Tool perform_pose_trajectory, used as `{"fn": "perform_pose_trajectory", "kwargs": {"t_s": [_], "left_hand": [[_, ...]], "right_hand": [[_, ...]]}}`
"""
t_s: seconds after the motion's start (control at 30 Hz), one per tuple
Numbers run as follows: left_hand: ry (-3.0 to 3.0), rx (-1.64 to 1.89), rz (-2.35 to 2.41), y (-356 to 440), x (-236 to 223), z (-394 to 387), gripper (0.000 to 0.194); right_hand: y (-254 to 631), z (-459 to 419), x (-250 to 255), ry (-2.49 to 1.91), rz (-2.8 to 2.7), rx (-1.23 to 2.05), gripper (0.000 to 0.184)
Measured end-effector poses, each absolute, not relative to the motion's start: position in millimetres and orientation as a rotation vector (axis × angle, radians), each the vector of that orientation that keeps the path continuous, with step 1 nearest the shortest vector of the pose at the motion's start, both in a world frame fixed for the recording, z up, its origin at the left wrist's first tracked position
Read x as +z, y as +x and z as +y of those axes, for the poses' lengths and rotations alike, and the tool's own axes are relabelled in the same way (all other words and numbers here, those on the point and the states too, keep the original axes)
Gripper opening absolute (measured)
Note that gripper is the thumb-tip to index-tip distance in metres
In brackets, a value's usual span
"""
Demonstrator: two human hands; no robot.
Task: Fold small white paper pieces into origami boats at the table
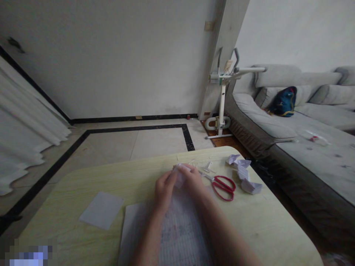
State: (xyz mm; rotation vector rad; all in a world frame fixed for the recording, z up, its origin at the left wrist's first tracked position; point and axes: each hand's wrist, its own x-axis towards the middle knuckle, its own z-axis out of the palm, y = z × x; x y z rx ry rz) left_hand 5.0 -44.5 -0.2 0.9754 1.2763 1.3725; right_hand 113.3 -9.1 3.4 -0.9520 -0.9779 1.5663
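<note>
Both hands meet near the table's far edge around a small piece of folded white paper (180, 180). My left hand (165, 187) grips its left side with the fingers closed. From the right, my right hand (192, 176) pinches the same piece, thumb near the top. Beneath my forearms lies a lined notebook (138, 225) with writing on its page. Red-handled scissors (224, 187) rest just right of my right hand, their blades partly hidden behind it. Thin paper scraps (206, 167) lie beyond the scissors.
Several folded paper pieces (243, 174) sit along the table's right side. A square white sheet (102, 210) lies left of the notebook. Beyond the wooden table (257, 225) are a grey sofa (277, 125), a white exercise machine (222, 99) and a white curtain (24, 122).
</note>
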Motion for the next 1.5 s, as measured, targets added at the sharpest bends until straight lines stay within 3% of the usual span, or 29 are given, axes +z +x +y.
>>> {"fn": "perform_pose_trajectory", "kwargs": {"t_s": [0.23, 1.5], "left_hand": [[1.035, 1.362, 1.296, 5.3, 0.6, -44.0, 0.04], [1.067, 1.366, 1.315, 5.3, -1.0, -42.7, 0.03]], "right_hand": [[113.8, -8.0, 3.9, -0.984, -0.967, 1.532, 0.022], [112.9, -7.8, 7.5, -1.035, -0.932, 1.503, 0.018]]}}
